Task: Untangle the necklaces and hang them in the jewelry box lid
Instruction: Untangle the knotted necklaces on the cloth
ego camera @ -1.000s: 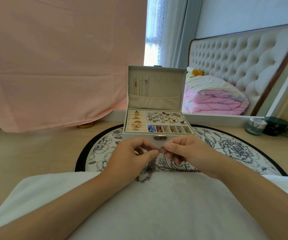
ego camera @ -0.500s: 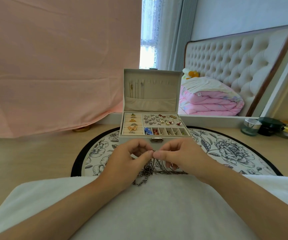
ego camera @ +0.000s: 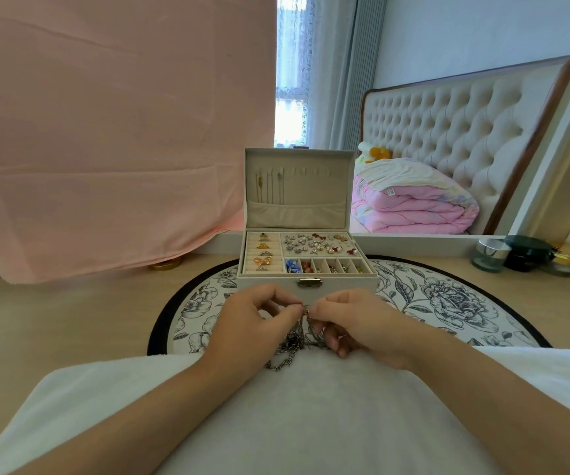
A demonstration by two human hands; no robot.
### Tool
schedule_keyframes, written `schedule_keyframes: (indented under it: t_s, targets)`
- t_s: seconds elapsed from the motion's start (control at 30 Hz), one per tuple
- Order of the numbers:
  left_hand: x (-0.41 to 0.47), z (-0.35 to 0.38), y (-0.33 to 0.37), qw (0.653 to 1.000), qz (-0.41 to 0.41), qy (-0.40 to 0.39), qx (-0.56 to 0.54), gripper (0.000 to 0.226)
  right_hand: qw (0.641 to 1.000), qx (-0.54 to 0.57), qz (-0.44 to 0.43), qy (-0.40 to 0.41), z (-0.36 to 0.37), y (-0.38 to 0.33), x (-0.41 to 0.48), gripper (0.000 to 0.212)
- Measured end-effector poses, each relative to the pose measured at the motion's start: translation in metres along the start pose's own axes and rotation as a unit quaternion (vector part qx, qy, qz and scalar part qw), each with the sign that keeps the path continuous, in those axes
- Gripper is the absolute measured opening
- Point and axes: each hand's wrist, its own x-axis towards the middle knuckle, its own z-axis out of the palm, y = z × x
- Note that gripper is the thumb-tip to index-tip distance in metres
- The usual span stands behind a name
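Note:
A tangled bunch of silver necklaces (ego camera: 294, 341) hangs between my two hands, just in front of the cream jewelry box (ego camera: 342, 281). My left hand (ego camera: 252, 323) pinches the chains at the top with thumb and forefinger. My right hand (ego camera: 352, 320) pinches them right beside it, fingers curled. The loose chain ends trail down onto the white cloth (ego camera: 294, 406) on my lap. The box lid (ego camera: 311, 190) stands upright and open, with a few thin necklaces (ego camera: 270, 186) hanging at its left side above a pocket.
The box trays hold rings, earrings and beads. It stands on a round floral mat (ego camera: 448, 303) on a wooden table. Small jars (ego camera: 516, 253) stand at the right. A mirror (ego camera: 448, 132) behind shows a bed; pink cloth (ego camera: 105, 132) hangs at left.
The hands have drawn slightly closer together, and the small reddish piece held between them one second ago is no longer seen. The view has shifted a little.

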Motion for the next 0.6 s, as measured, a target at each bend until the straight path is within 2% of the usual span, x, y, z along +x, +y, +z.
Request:
schedule_keyframes:
  t_s: [0.07, 0.13, 0.2, 0.3, 0.37, 0.47, 0.6]
  targets:
    - [-0.001, 0.0, 0.004, 1.0, 0.003, 0.011, 0.023, 0.013, 0.998, -0.057, 0.02, 0.002, 0.002, -0.003, -0.002, 0.024]
    - [0.0, -0.002, 0.011, 0.999, -0.036, 0.001, -0.008, 0.012, 0.995, -0.086, 0.037, 0.022, 0.001, -0.005, -0.005, 0.02]
    - [0.002, -0.002, 0.019, 0.989, -0.12, -0.049, -0.076, 0.016, 0.993, -0.101, 0.047, 0.029, 0.001, -0.008, -0.008, 0.017]
    - [0.006, -0.002, 0.023, 0.966, -0.203, -0.134, -0.088, 0.028, 0.989, -0.129, 0.06, 0.045, 0.001, -0.009, -0.014, 0.017]
    - [0.009, -0.003, 0.021, 0.959, -0.216, -0.158, -0.098, 0.03, 0.988, -0.12, 0.068, 0.064, -0.001, -0.011, -0.018, 0.018]
    - [0.009, -0.001, 0.022, 0.956, -0.219, -0.15, -0.128, 0.032, 0.99, -0.09, 0.074, 0.079, -0.003, -0.015, -0.025, 0.016]
    - [0.006, 0.01, 0.033, 0.971, -0.155, -0.102, -0.149, 0.021, 0.988, -0.105, 0.023, 0.111, 0.003, -0.012, -0.031, 0.01]
